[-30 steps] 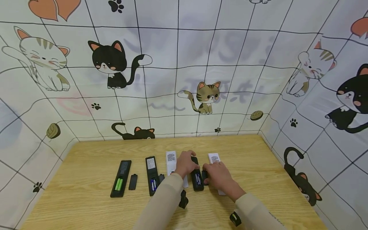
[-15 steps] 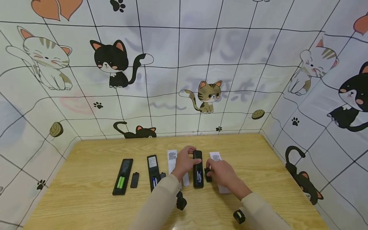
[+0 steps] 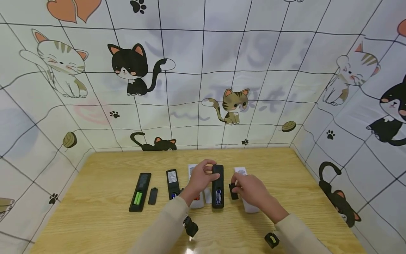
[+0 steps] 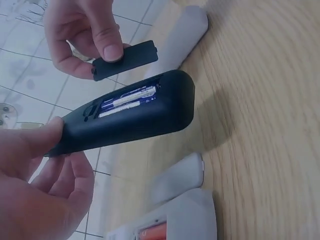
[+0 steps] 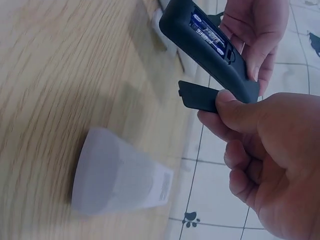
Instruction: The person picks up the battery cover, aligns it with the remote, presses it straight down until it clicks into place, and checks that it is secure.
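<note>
I judge the remote (image 3: 217, 184) light, stiff, best held where left hand (image 3: 200, 179) grips its far end; right hand (image 3: 252, 190) pinches the cover (image 4: 136, 59), slipperiness unclear.

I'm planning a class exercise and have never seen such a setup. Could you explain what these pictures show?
There is no machine here: a person works with two bare hands. The wide view comes from a camera worn on the head; the two close views come from one camera on each wrist.

The left hand holds a black remote, its battery compartment open with batteries inside. The right hand pinches a black cover, apart from that compartment.

On the wooden table lie a black remote with green batteries, a loose dark cover beside it, another black remote with a pale label, and two white remotes, one near each hand.
</note>
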Demonstrator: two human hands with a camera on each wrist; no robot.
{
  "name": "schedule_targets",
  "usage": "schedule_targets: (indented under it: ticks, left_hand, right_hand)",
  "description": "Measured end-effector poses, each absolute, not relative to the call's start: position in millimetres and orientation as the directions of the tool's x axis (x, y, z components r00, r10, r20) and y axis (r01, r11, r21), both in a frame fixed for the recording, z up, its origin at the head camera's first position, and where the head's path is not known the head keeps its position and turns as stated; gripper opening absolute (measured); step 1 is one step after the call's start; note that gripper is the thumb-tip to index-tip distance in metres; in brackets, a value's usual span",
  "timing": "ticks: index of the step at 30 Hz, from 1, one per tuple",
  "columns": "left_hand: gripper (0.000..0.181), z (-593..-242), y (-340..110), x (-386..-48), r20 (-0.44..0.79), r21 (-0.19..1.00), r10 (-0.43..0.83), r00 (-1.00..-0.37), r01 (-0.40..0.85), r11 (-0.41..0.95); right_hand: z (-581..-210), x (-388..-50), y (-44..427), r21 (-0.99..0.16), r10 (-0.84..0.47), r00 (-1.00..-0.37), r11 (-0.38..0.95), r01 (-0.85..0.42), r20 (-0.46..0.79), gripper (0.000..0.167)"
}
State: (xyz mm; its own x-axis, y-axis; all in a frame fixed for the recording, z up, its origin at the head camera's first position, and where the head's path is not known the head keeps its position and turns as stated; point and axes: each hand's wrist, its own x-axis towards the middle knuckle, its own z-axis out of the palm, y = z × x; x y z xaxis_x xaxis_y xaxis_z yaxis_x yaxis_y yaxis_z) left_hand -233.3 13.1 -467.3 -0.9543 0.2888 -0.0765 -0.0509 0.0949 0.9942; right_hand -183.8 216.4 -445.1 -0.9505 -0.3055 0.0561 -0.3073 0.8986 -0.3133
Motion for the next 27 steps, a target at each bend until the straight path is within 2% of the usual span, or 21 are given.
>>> schedule_targets:
  ticks: [8, 17, 27]
  left_hand:
    - [0.038, -467.5, -7.5, -216.2, -0.051, 0.996, 0.318, -0.947, -0.026, 0.085]
    - [0.039, -474.6, -23.4, -203.2, -0.057, 0.995, 0.285, -0.957, -0.029, 0.099]
    - [0.04, -450.7, -33.9, -183.4, -0.068, 0.99, 0.263, -0.963, -0.033, 0.138]
  right_hand:
    - [-445.2, -181.3, 208.2, -0.371, -0.353, -0.935, 0.863, -0.342, 0.041, 0.018]
    - [-451.5, -177.4, 199.5, -0.475, -0.436, -0.899, 0.785, -0.397, 0.031, 0.016]
    - [-458.3, -176.7, 187.3, -0.559, -0.492, -0.87, 0.718, -0.415, 0.013, 0.016]
